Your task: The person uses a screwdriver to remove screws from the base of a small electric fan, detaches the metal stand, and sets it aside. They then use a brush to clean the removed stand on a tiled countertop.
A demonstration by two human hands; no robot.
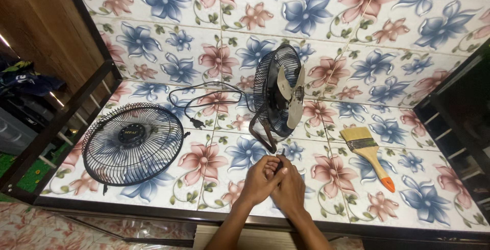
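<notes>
One head-worn view looks steeply down, close above the floral counter (214, 178), facing the tiled wall (357, 20).

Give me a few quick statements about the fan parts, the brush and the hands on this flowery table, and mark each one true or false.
1. The front grille lies flat on the table, off the fan. True.
2. The paintbrush is held in the right hand. False: it lies on the table right of the fan, untouched.
3. The fan stands upright with its blades bare. True.
4. The power plug sits in a socket. False: it lies loose on the table.
5. The left hand and right hand are far apart. False: they touch, pinching a small dark item together.
</notes>
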